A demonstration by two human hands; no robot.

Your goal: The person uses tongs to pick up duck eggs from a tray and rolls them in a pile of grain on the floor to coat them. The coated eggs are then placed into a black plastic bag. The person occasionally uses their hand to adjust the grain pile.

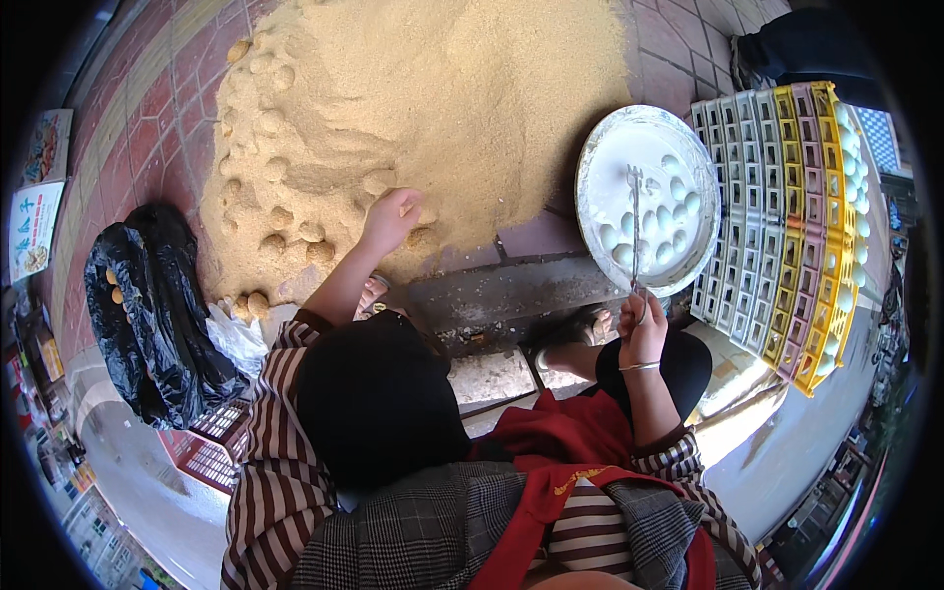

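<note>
My left hand [391, 220] hovers low over a spread of yellow-brown husks [472, 108], its fingers curled together. Whatever it may hold is hidden. Close by lie husk-coated eggs, one egg [381, 182] just beyond the hand and another egg [423, 238] beside the fingertips. My right hand [642, 332] grips the handle of long metal tongs [637, 231], which reach across a round white basin [596, 162]. Inside the basin, coated with whitish paste, several pale blue-green eggs [664, 216] lie mostly around the tongs' right side.
Tall stacked plastic egg trays [757, 226], grey and yellow, stand right of the basin, with eggs on top. More coated eggs [275, 167] dot the husks' left side. A black plastic bag [157, 315] sits on a red crate [202, 447] at left. A concrete ledge [511, 295] runs before my feet.
</note>
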